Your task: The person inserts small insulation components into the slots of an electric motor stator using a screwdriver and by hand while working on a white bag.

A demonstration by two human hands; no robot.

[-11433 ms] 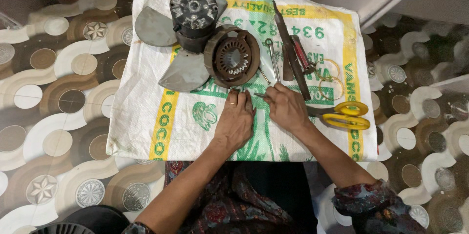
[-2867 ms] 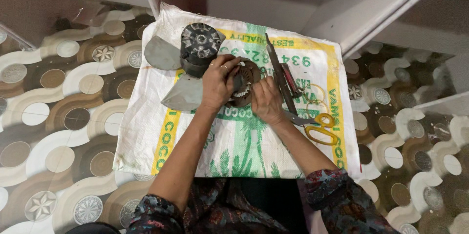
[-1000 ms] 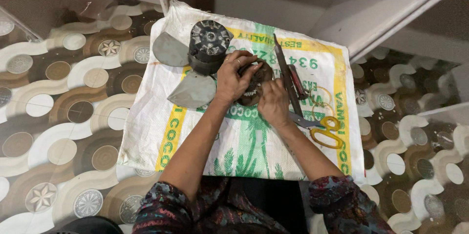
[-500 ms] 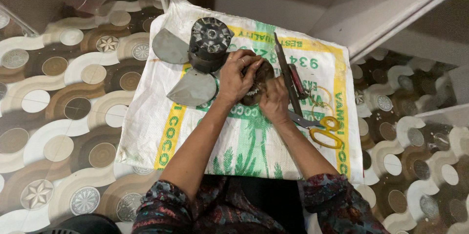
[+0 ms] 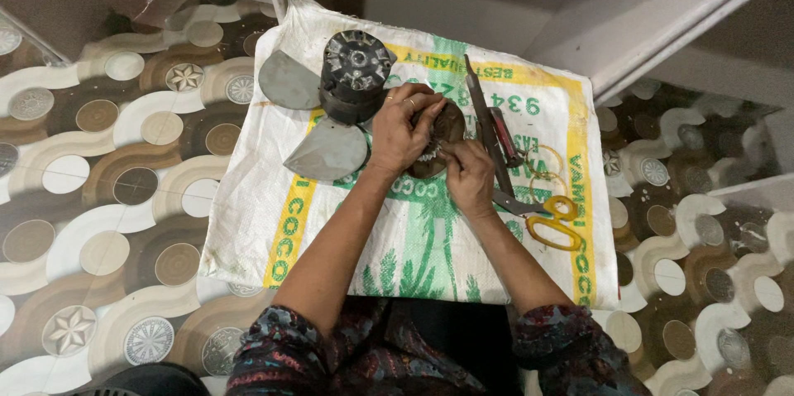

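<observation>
Both hands are working on the round, dark metal motor part with copper windings (image 5: 436, 141), lying on the white woven sack (image 5: 248, 206) on the floor. The left hand (image 5: 403, 127) is clamping its rim; the right hand (image 5: 468, 177) is pinching at its edge. A slipping grip could be tearing the fine windings, or knocking the part against the grey fan-blade motor (image 5: 351, 77) just beyond the left hand.

Mostly hidden under the left hand (image 5: 403, 129) and right hand (image 5: 469, 177): round dark motor part (image 5: 445, 127), its centre unseen. Fingertip grip there too small to tell. Covered partly by motor housing (image 5: 356, 73): grey fan blades (image 5: 327, 148). Cut off at bottom edge: patterned sleeves (image 5: 347, 359).
</observation>
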